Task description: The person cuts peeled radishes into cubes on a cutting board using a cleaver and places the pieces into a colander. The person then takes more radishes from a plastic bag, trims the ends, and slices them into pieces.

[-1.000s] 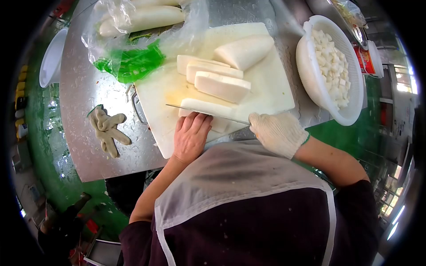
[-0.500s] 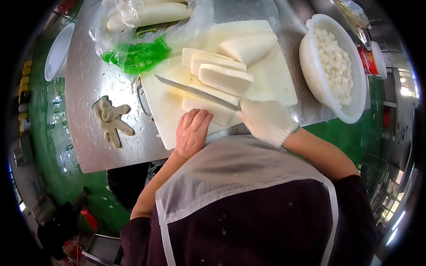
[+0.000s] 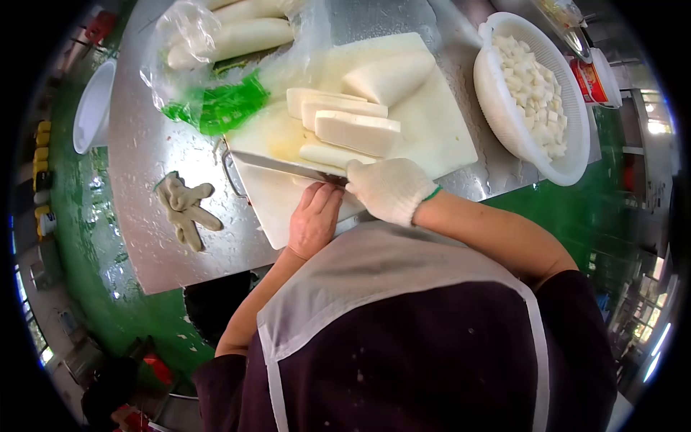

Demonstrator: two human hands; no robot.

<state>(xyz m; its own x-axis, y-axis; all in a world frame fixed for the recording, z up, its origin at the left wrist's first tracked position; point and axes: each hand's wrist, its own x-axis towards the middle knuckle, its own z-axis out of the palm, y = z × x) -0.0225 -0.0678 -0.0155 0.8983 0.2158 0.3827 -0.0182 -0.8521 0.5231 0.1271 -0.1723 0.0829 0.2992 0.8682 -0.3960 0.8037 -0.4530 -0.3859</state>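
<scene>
My right hand (image 3: 392,190), in a white knit glove, is closed round the handle of a long knife (image 3: 288,168). The blade points left across the near part of the white cutting board (image 3: 450,144). Just below the blade, my bare left hand (image 3: 314,218) has its fingers together on a flat radish slice, mostly hidden under fingers and blade. Beyond the knife lies a narrow white piece (image 3: 335,155). Farther back, several thick radish slices (image 3: 356,132) lean in a row, next to a large radish chunk (image 3: 392,78).
A white basket (image 3: 489,108) of radish cubes (image 3: 534,93) stands right of the board. At the back left, a plastic bag (image 3: 191,32) holds whole radishes (image 3: 252,39). A loose glove (image 3: 187,209) lies on the metal table (image 3: 158,259), beside a metal handle (image 3: 229,169).
The knife and my right hand have moved left and toward me, from above the slices to beside my left fingers. A narrow piece now lies separate beyond the blade.
</scene>
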